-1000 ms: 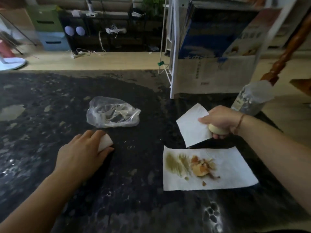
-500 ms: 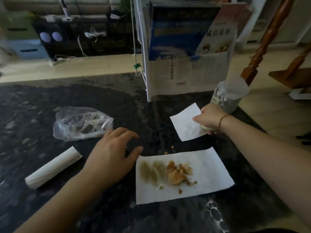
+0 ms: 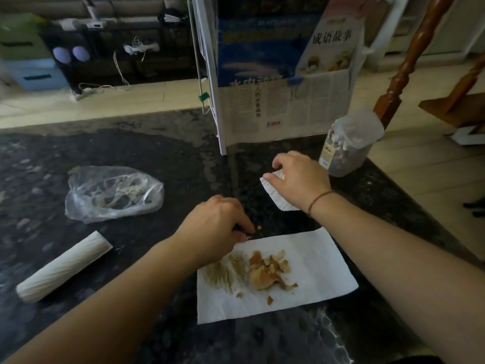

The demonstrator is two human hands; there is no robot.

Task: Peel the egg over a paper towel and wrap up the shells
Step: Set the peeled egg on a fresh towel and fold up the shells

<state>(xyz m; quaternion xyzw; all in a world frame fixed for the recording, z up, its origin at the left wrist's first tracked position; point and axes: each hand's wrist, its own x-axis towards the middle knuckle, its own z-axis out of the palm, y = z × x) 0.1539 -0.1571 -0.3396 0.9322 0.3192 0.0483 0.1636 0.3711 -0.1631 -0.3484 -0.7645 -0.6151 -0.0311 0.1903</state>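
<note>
A white paper towel (image 3: 317, 271) lies flat on the dark stone table (image 3: 157, 158). It carries a pile of brown egg shells (image 3: 267, 269) and a greenish smear (image 3: 227, 271). My left hand (image 3: 215, 227) is at the towel's far left corner, fingertips pinched on a small shell crumb (image 3: 248, 236). Another crumb (image 3: 258, 227) lies loose on the table just beyond. My right hand (image 3: 299, 179) is palm-down, closed over a smaller white paper sheet (image 3: 278, 199) further back. A pale sliver under its fingers may be the egg (image 3: 282, 176); the rest is hidden.
A crumpled clear plastic bag (image 3: 112, 193) and a paper towel roll (image 3: 63, 266) lie to the left. A clear plastic jar (image 3: 349, 145) stands right of my right hand. A white rack with newspaper (image 3: 278, 109) stands at the back, and the table's edge runs down the right.
My left hand let go of the roll and moved right to the towel's corner, closing on crumbs. My right hand turned palm-down over the small sheet. The view shifted right.
</note>
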